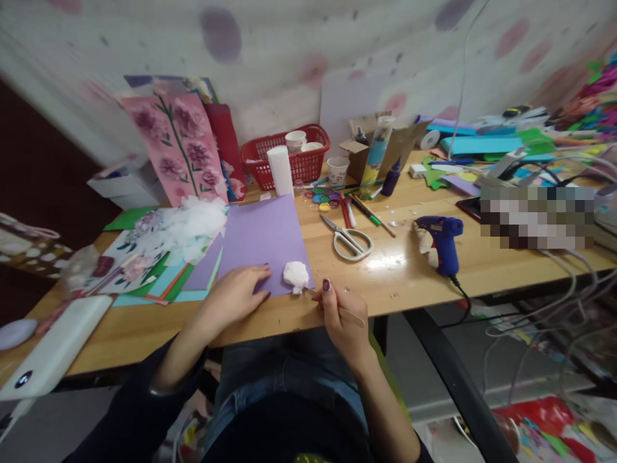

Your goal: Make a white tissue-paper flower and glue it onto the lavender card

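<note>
A purple sheet of paper (265, 235) lies on the table in front of me, with a soft-looking white lump (295, 274) on its lower right corner. My left hand (241, 289) rests on the sheet to the left of the lump, fingers apart and holding nothing. In a pinch, my right hand (344, 315) grips a thin wooden stick (353, 317). The stick's tip reaches the lump's lower right edge; whether it touches is hard to see. Scissors (351, 241) with pale handles lie beyond my right hand.
A blue glue gun (446, 241) stands at the right, its cord hanging over the edge. Behind the sheet are a white roll (280, 170), a red basket (311, 170) and a paper cup (338, 170). White fluffy material (193, 222) and coloured papers (168, 283) are piled left.
</note>
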`<action>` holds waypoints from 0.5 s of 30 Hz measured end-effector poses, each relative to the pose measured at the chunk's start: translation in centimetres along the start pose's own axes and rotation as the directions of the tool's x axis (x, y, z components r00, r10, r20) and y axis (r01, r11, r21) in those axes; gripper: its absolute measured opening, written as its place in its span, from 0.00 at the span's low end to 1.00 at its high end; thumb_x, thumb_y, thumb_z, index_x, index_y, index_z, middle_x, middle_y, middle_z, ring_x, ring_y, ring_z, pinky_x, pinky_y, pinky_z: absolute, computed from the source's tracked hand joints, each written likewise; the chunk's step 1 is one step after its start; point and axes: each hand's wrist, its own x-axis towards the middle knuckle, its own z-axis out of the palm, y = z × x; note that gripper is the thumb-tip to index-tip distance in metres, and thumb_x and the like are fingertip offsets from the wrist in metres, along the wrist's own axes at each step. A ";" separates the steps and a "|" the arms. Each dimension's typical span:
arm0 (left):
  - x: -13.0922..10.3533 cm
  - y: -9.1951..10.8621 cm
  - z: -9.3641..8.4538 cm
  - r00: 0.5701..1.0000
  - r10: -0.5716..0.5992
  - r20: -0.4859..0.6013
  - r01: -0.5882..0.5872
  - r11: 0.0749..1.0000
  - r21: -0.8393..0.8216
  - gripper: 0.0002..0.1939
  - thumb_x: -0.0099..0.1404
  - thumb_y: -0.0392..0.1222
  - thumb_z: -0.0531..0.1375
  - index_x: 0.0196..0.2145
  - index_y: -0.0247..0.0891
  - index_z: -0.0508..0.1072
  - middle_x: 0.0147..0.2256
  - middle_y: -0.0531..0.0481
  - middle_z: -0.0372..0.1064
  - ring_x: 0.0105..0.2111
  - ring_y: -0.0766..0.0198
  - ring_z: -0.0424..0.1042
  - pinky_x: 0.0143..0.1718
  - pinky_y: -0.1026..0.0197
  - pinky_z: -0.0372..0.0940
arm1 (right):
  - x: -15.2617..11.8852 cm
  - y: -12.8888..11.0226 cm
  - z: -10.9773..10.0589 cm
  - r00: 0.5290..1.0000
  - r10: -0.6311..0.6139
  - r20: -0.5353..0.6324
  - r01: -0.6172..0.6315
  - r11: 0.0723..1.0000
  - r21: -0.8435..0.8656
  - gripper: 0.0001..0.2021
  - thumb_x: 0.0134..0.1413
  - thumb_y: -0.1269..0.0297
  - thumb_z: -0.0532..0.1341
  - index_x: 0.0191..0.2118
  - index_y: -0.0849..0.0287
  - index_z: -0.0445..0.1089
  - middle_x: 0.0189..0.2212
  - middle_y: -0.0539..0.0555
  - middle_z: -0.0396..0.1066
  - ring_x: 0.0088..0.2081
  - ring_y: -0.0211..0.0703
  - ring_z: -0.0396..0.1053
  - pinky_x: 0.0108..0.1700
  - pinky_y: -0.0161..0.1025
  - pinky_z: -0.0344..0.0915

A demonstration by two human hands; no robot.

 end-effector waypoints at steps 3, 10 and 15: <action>-0.1 -0.3 0.5 0.998 0.062 0.009 -0.062 0.998 0.004 0.19 0.61 0.35 0.58 0.50 0.35 0.75 0.56 0.37 0.67 0.57 0.47 0.67 0.58 0.46 0.59 | 0.1 -0.1 0.0 1.000 0.017 0.022 -0.017 1.000 0.000 0.21 0.67 0.64 0.49 0.26 0.61 0.72 0.17 0.50 0.69 0.19 0.34 0.67 0.26 0.31 0.58; -0.4 -0.1 0.7 0.999 0.028 0.034 -0.029 0.999 0.044 0.19 0.64 0.33 0.55 0.52 0.35 0.73 0.59 0.38 0.64 0.59 0.47 0.64 0.60 0.39 0.54 | 0.2 -0.2 0.1 0.992 0.122 -0.014 -0.120 0.987 0.107 0.23 0.67 0.59 0.49 0.25 0.61 0.72 0.16 0.50 0.68 0.18 0.34 0.66 0.25 0.31 0.59; -0.8 0.5 0.5 0.999 0.009 0.050 -0.012 0.998 0.059 0.19 0.65 0.33 0.54 0.53 0.34 0.72 0.59 0.39 0.64 0.60 0.49 0.63 0.61 0.40 0.53 | -0.2 -0.2 0.1 0.931 0.354 -0.091 -0.310 0.897 0.316 0.27 0.65 0.50 0.49 0.21 0.61 0.69 0.12 0.49 0.64 0.15 0.35 0.63 0.21 0.33 0.58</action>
